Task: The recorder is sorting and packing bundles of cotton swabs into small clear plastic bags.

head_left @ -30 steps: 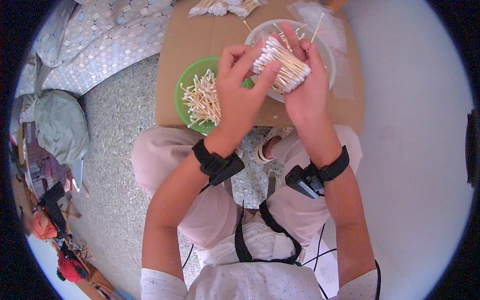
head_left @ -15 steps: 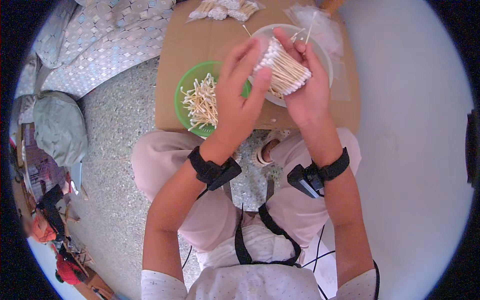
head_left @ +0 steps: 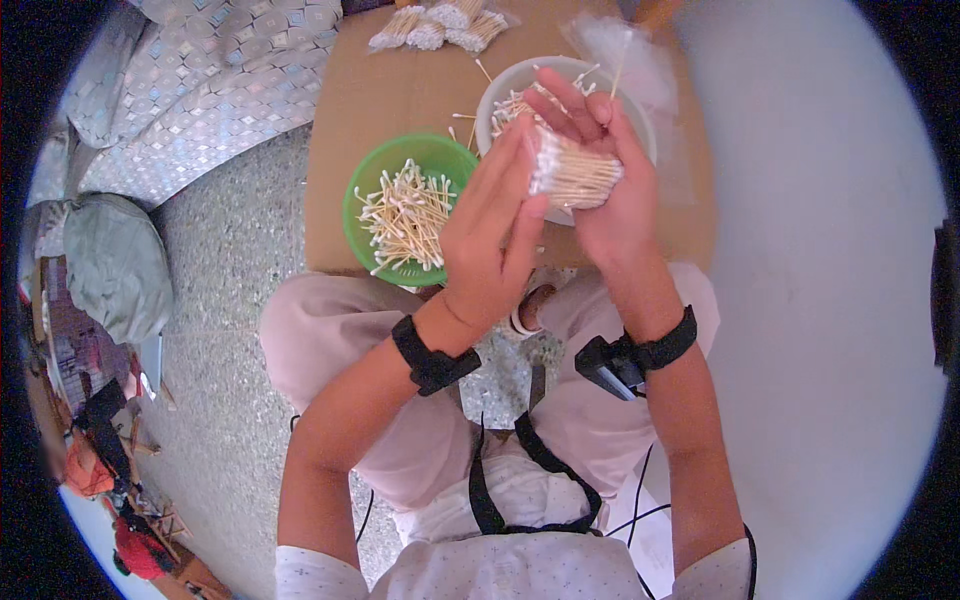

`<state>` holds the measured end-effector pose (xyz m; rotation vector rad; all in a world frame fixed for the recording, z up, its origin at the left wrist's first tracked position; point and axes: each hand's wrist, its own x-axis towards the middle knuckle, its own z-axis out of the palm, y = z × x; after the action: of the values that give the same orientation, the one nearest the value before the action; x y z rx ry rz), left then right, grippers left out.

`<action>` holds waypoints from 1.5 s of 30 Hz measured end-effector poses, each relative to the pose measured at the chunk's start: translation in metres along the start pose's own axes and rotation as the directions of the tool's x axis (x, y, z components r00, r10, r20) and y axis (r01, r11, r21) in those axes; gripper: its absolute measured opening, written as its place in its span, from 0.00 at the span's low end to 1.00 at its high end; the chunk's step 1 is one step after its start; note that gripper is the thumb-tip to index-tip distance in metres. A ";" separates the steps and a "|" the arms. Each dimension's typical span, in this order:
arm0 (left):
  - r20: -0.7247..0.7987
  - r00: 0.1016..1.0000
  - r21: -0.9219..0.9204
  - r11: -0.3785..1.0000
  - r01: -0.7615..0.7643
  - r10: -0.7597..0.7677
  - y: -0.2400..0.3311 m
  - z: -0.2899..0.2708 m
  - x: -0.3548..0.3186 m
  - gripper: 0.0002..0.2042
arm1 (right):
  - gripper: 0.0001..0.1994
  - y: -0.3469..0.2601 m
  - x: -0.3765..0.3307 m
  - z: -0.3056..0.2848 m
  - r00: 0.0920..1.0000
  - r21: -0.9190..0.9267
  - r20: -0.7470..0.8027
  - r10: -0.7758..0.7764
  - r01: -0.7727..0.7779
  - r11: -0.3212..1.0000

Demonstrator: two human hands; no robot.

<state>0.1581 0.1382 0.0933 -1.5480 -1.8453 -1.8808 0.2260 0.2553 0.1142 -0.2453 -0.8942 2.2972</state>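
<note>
My right hand (head_left: 622, 190) holds a fat bunch of cotton swabs (head_left: 582, 178), with the fingers curled round its side. The bunch is up over the white bowl (head_left: 545, 70), sticks lying sideways, and it looks shiny. One lone swab (head_left: 619, 68) pokes up by my right fingertips. My left hand (head_left: 492, 225) has its fingers nearly straight, touching the white tips at the bunch's left end. I cannot tell if they pinch or only press.

More swabs lie in the white bowl, and a messy heap fills the green bowl (head_left: 440, 153) to the left. Both bowls sit on a brown board (head_left: 380, 95). Little packs of swabs (head_left: 440, 25) lie at the far edge. Thin clear bags (head_left: 640, 75) lie on the right. Any writing on the packs or bags is too small and blurry to read.
</note>
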 end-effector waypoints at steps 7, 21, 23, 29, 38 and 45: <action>-0.101 0.908 -0.290 0.885 0.364 -0.407 -0.018 -0.012 0.027 0.18 | 0.09 0.003 -0.001 -0.015 0.966 -0.029 -0.246 0.080 -0.090 0.996; -0.046 0.999 -0.202 0.979 0.015 -0.024 -0.025 -0.010 0.017 0.09 | 0.10 0.006 0.002 0.012 0.943 -0.012 -0.328 0.059 -0.066 0.998; -0.023 0.988 -0.453 0.882 0.128 -0.156 -0.022 -0.005 0.019 0.07 | 0.10 0.003 0.006 0.011 0.954 -0.106 -0.261 -0.148 0.124 0.987; -0.024 0.925 -0.659 0.701 0.270 -0.379 -0.016 0.006 0.019 0.09 | 0.11 0.007 0.003 0.014 0.961 -0.203 -0.095 -0.261 0.238 0.950; 0.021 0.856 -0.575 0.694 0.434 -0.517 0.000 -0.005 0.030 0.24 | 0.11 0.012 0.004 0.007 0.954 -0.227 -0.125 -0.271 0.238 0.944; 0.035 0.897 -0.603 0.706 0.370 -0.441 0.003 0.001 0.024 0.29 | 0.12 0.018 0.003 0.018 0.971 -0.081 -0.204 -0.129 0.114 0.990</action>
<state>0.1483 0.1516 0.1114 -1.1509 -1.7367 -2.9197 0.2079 0.2373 0.1156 -0.4405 -0.8566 2.0856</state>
